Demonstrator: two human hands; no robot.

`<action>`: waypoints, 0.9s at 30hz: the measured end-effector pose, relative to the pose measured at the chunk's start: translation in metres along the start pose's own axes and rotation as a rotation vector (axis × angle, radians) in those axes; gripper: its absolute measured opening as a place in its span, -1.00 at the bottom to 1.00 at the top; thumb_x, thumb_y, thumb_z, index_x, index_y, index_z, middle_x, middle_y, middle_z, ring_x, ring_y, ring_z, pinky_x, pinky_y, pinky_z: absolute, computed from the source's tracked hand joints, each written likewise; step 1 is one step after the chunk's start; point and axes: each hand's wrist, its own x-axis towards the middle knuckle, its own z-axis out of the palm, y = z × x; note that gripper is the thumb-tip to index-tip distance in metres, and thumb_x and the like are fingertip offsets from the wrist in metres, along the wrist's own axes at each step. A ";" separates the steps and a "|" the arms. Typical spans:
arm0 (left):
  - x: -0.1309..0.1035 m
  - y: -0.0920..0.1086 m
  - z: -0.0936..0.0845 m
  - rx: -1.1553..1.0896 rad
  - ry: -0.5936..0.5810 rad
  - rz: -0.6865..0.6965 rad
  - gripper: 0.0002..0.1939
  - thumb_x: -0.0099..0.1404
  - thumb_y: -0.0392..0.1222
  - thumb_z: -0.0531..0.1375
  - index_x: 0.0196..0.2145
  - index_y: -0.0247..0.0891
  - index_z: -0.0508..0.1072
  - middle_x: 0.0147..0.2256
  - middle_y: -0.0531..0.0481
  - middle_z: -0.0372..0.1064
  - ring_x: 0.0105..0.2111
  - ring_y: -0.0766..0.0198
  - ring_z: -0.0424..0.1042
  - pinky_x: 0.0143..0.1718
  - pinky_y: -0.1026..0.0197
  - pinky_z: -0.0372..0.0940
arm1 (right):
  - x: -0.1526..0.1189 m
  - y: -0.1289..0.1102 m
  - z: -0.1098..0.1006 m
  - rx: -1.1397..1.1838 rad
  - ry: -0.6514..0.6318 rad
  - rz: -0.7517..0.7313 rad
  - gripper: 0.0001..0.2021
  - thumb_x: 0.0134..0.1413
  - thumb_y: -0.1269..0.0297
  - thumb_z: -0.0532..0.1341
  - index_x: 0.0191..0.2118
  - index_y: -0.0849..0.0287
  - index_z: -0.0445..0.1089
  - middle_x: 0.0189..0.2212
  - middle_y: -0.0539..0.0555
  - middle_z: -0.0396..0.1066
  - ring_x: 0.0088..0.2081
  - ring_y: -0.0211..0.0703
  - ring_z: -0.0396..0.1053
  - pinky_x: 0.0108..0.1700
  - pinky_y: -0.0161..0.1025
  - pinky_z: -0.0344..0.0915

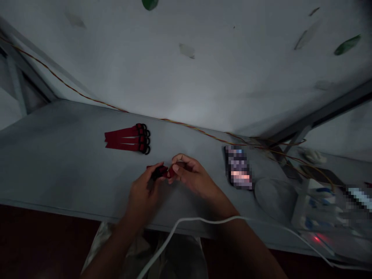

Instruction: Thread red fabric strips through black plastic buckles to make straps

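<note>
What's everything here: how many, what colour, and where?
Flat fabric straps with rings: about four, red and black, left
Small fabric strap piece: one, red and black, between the hands
Flat tabletop: one, grey, underneath
Devices with blurred screens: two, dark, right
Boxy object: one, white and blue, far right
Thin twisted wires: several, red and yellow, back edge
Long cable: one, white, foreground
Wall: one, white, behind
Left hand, right hand: two, bare, holding the strap piece
</note>
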 end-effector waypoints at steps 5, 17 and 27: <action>-0.002 0.002 0.001 0.107 0.074 0.061 -0.75 0.39 -0.20 0.07 -0.08 -0.26 0.48 -0.22 -0.07 0.58 -0.27 0.20 0.56 -0.21 0.20 0.44 | 0.002 0.002 0.008 0.052 0.093 0.046 -0.69 -0.02 0.11 0.44 -0.24 0.14 0.41 -0.47 -0.02 0.47 -0.46 -0.26 0.45 -0.34 -0.28 0.41; -0.002 0.002 0.003 0.182 0.102 0.201 -0.84 0.43 -0.33 0.04 -0.14 -0.24 0.40 -0.27 -0.03 0.44 -0.28 0.25 0.44 -0.25 0.23 0.34 | 0.002 0.003 0.013 -0.238 0.229 -0.092 -0.83 -0.11 0.18 0.48 -0.32 0.06 0.64 -0.26 0.06 0.51 -0.32 -0.22 0.48 -0.24 -0.23 0.48; -0.003 -0.008 0.008 0.338 0.105 0.272 -0.79 0.42 -0.39 0.03 -0.08 -0.25 0.37 -0.20 -0.10 0.41 -0.21 0.16 0.39 -0.16 0.13 0.32 | -0.001 0.000 0.007 -0.435 0.192 -0.122 -0.88 -0.01 0.19 0.42 -0.41 0.12 0.61 -0.34 0.09 0.56 -0.29 -0.17 0.47 -0.21 -0.24 0.38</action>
